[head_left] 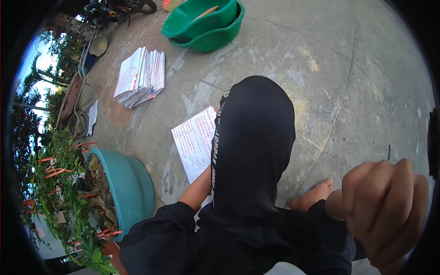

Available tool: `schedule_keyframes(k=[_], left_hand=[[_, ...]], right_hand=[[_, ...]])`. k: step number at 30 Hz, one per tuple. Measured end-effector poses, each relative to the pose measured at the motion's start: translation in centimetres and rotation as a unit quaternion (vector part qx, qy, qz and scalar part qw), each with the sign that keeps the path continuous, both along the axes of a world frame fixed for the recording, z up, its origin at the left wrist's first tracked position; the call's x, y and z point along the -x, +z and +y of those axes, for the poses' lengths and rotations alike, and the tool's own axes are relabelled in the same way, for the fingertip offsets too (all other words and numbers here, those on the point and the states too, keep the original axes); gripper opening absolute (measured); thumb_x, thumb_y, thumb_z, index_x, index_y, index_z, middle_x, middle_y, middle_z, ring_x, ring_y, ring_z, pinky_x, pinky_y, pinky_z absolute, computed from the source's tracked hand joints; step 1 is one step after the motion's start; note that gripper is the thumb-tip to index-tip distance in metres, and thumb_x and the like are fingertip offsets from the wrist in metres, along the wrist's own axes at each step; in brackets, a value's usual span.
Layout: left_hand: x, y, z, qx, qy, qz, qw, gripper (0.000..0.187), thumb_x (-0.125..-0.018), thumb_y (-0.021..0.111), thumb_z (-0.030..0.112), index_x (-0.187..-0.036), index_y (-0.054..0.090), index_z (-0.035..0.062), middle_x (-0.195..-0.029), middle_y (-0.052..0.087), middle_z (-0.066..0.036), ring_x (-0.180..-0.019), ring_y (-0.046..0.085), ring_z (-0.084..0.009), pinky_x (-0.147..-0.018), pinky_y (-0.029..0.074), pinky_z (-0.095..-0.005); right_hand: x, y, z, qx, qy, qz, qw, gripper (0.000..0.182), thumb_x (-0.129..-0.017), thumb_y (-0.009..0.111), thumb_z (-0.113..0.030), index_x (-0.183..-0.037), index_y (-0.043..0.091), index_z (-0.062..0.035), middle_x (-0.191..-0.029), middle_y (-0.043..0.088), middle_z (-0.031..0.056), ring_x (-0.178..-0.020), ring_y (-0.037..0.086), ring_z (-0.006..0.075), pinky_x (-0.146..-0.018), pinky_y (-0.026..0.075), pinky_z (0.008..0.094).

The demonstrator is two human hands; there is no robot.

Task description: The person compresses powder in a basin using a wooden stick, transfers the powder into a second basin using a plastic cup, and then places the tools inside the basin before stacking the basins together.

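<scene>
My right hand [385, 206] is raised at the right edge, closed in a fist with its back towards me. A thin dark rod [389, 152] sticks up just past its knuckles; the rest of it is hidden by the fingers. My left forearm [198, 189] reaches down behind my black-clad knee [256, 128], which hides the left hand. Beside that knee, a white sheet printed with red lettering [195, 137] lies on the concrete, its right part covered by the leg. The left forearm overlaps the sheet's lower end in this view.
A stack of folded white printed sheets [142, 78] sits ahead to the left. Beyond it are nested green basins [206, 41] with a wooden-coloured handle inside. At left stand a teal pot [130, 183], a leafy plant [59, 192] and a wheelbarrow [71, 101]. A motorbike [117, 11] is farther back.
</scene>
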State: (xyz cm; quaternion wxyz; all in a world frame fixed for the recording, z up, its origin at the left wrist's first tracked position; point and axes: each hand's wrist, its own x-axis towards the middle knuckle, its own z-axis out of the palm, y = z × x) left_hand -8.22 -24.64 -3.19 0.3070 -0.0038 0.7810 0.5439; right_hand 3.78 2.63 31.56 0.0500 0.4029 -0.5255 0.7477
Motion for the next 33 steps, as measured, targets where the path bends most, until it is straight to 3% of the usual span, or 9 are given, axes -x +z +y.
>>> schedule_keyframes(k=[16, 29, 31, 32, 33], left_hand=[[0.2, -1.3, -2.1, 0.069, 0.001, 0.030, 0.997, 0.045, -0.094, 0.043, 0.028, -0.137, 0.049, 0.0144, -0.106, 0.064, -0.018, -0.098, 0.062, -0.0364, -0.086, 0.045, -0.0469], [0.4, -2.0, -2.8, 0.175, -0.016, 0.071, 0.982, 0.047, -0.090, 0.050, 0.018, -0.137, 0.048, 0.0183, -0.096, 0.066, -0.020, -0.088, 0.065, -0.0405, -0.076, 0.050, -0.0502], [0.5, -1.9, -3.1, 0.235, -0.034, 0.094, 0.967, 0.048, -0.089, 0.051, 0.017, -0.137, 0.048, 0.0189, -0.094, 0.067, -0.021, -0.086, 0.066, -0.0411, -0.075, 0.050, -0.0507], [0.9, -1.7, -3.5, 0.278, -0.043, 0.109, 0.953, 0.048, -0.089, 0.052, 0.016, -0.137, 0.048, 0.0192, -0.093, 0.067, -0.021, -0.086, 0.066, -0.0414, -0.074, 0.051, -0.0509], [1.4, -1.6, -4.3, 0.320, -0.047, 0.122, 0.938, 0.049, -0.088, 0.052, 0.015, -0.137, 0.048, 0.0195, -0.092, 0.067, -0.021, -0.085, 0.066, -0.0417, -0.073, 0.051, -0.0512]], right_hand=[[1.2, -2.1, -0.1, 0.035, -0.052, -0.001, 0.998, 0.055, -0.077, 0.068, -0.062, -0.070, 0.055, -0.0093, -0.068, 0.045, -0.0011, -0.061, 0.040, 0.0113, -0.060, 0.035, 0.0300], [7.8, -5.5, -2.6, 0.002, -0.328, -0.087, 0.941, 0.053, -0.083, 0.064, -0.058, -0.069, 0.055, -0.0071, -0.068, 0.048, -0.0005, -0.062, 0.040, 0.0094, -0.057, 0.029, 0.0240], [9.2, -5.9, -2.1, -0.022, -0.354, -0.082, 0.931, 0.047, -0.084, 0.065, -0.050, -0.069, 0.054, -0.0068, -0.068, 0.048, -0.0005, -0.062, 0.038, 0.0077, -0.058, 0.029, 0.0239], [9.4, -5.8, -2.0, -0.038, -0.367, -0.102, 0.924, 0.034, -0.083, 0.068, -0.033, -0.071, 0.055, -0.0050, -0.069, 0.049, -0.0003, -0.064, 0.041, 0.0067, -0.060, 0.031, 0.0229], [10.0, -5.6, -2.1, -0.078, -0.385, -0.099, 0.914, 0.028, -0.081, 0.069, -0.027, -0.072, 0.055, -0.0039, -0.069, 0.050, -0.0009, -0.064, 0.043, 0.0067, -0.061, 0.032, 0.0223]])
